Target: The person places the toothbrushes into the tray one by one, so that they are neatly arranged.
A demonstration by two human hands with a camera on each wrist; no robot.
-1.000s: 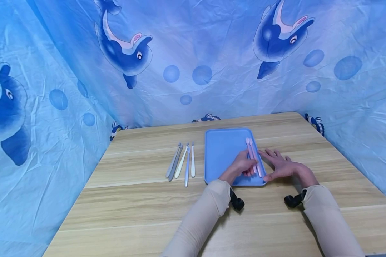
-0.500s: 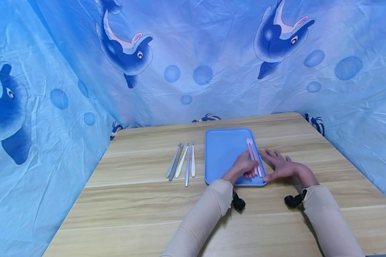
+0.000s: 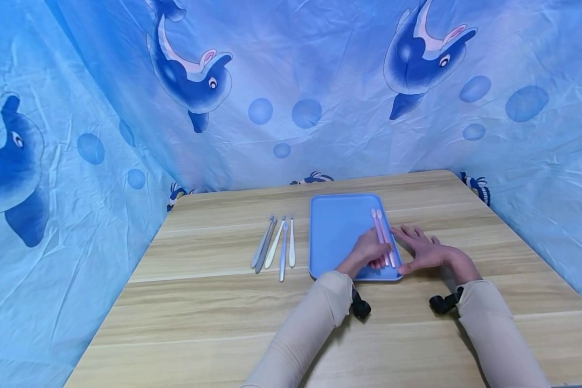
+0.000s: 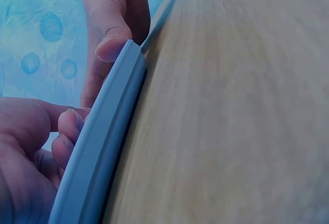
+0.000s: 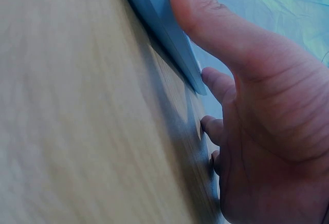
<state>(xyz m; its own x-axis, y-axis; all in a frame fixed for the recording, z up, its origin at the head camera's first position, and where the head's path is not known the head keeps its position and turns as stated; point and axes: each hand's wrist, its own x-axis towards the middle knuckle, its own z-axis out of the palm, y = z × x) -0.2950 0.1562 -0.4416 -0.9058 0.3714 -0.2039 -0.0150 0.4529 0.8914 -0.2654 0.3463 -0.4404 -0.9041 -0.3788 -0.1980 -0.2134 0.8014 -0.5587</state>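
Note:
Two pink toothbrushes lie side by side along the right side of a blue tray [image 3: 341, 221]. My left hand [image 3: 371, 249] reaches over the tray, its thumb and curled fingers pinching the left pink toothbrush [image 3: 378, 223]; the right pink toothbrush [image 3: 392, 259] lies just beyond the fingertips. The left wrist view hides the toothbrushes behind the tray's side [image 4: 97, 147]. My right hand [image 3: 429, 253] rests against the tray's right edge with fingers spread. In the right wrist view its thumb [image 5: 203, 13] is at the tray wall [image 5: 164, 23] and the other fingers extend along the outside.
Left of the tray, several toothbrushes lie roughly parallel on the wooden table [image 3: 199, 312]: grey [image 3: 265, 245], cream [image 3: 274, 247], lilac-blue [image 3: 283, 258] and white [image 3: 292, 245] ones. A blue dolphin-print curtain [image 3: 291, 81] hangs behind the table and at both sides.
My left hand has shifted very slightly to the right over the pink toothbrushes. The right hand, the tray and the toothbrushes on the table have stayed put.

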